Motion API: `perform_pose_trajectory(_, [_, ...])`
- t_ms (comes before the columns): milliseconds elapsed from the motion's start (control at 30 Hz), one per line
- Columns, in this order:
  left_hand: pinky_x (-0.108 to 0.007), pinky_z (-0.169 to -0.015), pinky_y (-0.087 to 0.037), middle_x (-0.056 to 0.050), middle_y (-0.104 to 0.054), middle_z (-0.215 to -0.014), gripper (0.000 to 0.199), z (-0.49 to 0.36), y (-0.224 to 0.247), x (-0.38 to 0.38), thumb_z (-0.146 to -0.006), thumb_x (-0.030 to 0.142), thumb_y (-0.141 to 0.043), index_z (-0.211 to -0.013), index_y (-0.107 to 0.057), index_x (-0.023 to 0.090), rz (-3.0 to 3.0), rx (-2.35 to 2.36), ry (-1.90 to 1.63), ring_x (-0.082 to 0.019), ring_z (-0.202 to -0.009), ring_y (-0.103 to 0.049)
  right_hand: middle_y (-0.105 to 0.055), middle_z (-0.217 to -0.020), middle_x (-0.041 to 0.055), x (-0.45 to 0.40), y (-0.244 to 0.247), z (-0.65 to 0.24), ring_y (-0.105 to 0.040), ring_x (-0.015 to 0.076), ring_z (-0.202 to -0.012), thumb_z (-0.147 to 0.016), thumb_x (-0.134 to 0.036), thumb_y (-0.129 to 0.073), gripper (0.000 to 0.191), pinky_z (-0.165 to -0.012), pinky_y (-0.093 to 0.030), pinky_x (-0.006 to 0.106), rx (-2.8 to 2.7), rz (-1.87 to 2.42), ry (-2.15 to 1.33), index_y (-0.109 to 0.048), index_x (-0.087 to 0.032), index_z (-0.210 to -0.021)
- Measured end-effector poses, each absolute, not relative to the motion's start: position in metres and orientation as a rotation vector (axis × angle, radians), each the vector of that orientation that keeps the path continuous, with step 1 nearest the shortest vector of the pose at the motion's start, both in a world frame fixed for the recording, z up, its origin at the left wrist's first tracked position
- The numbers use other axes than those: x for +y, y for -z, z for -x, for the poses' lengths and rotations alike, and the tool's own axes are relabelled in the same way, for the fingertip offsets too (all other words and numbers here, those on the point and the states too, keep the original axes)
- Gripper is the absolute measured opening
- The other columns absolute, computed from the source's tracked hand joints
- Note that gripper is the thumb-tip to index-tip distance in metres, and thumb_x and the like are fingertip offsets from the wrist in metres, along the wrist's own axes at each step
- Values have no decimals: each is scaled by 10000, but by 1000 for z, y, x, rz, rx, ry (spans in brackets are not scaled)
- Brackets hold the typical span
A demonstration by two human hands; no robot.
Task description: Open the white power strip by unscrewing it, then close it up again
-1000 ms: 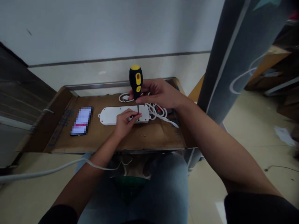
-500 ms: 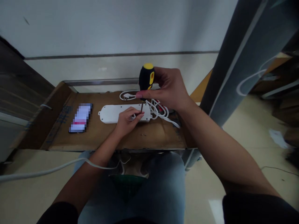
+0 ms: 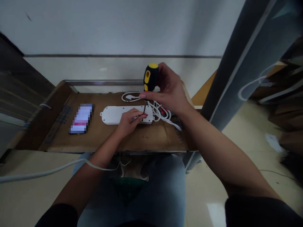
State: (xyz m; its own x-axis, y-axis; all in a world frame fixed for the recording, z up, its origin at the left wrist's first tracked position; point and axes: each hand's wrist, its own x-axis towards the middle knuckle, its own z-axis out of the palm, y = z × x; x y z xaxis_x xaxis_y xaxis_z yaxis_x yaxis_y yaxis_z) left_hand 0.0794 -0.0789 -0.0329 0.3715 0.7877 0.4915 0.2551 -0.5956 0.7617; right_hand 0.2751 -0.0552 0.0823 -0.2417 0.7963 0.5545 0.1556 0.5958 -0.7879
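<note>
My right hand [image 3: 171, 90] is closed around the black and yellow handle of a screwdriver [image 3: 151, 77], held upright with its shaft pointing down. Below it lies a white power strip [image 3: 112, 115], back side up, with several small screw holes along its edges. My left hand [image 3: 129, 121] rests on the strip's right half. Its thumb and fingers pinch together at the lower end of the shaft; what sits between the fingertips is too small to make out. Two small screws [image 3: 145, 137] lie on the cardboard in front of the strip.
The strip's white cord [image 3: 167, 116] is coiled at its right, over something red and black. Its plug [image 3: 129, 98] lies behind. A phone [image 3: 81, 119] is at left on the cardboard-lined tray [image 3: 94, 140]. A grey post [image 3: 233, 63] stands right; a white cable [image 3: 54, 171] crosses front left.
The screwdriver handle has turned about its axis: its yellow inset has gone from the right side to the left. My right hand's fingers have shifted with it. My left hand stays put.
</note>
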Motion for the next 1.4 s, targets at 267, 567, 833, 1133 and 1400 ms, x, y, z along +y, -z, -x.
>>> perform_pose_trajectory(267, [-294, -764, -561, -46, -820, -895, 234, -74, 24, -64, -895, 434, -807, -881, -834, 202, -1855, 923, -1085, -163, -802, -716, -748, -1027, 22, -54, -84, -280, -742, 217, -1007, -763, -642, -860, 560, -949, -634, 430, -1747, 656, -1027, -658, -225, -1077])
perform_pose_trajectory(567, [-289, -734, -528, -29, -797, -826, 206, -82, 29, -60, -856, 375, -844, -807, -793, 181, -1804, 964, -1154, -149, -754, -682, -587, -847, -23, -42, -65, -274, -588, 168, -774, -654, -567, -959, 602, -737, -567, 373, -1657, 773, -726, -548, -267, -978])
perform_pose_trajectory(833, [-671, -1328, -168, -117, -624, -1552, 698, -78, 28, -59, -771, 460, -926, -1389, -668, 265, -2388, 998, -760, -353, -1502, -512, -632, -802, -13, -51, -68, -279, -611, 185, -756, -652, -373, -988, 436, -745, -547, 391, -1613, 793, -806, -624, -278, -872])
perform_pose_trajectory(1133, [-715, -1334, -86, -145, -543, -1612, 736, -79, 26, -55, -780, 402, -921, -1432, -622, 235, -2437, 1236, -560, -375, -1523, -463, -734, -895, 45, -41, -72, -280, -680, 200, -830, -734, -315, -925, 307, -808, -566, 407, -1696, 800, -785, -702, -261, -938])
perform_pose_trajectory(1400, [-680, -1291, -207, -119, -583, -1546, 710, -78, 17, -40, -729, 417, -946, -1354, -647, 264, -2370, 1363, -530, -368, -1487, -474, -696, -794, -13, -34, -70, -253, -682, 188, -774, -848, -412, -751, 227, -772, -567, 383, -1710, 786, -720, -600, -273, -945])
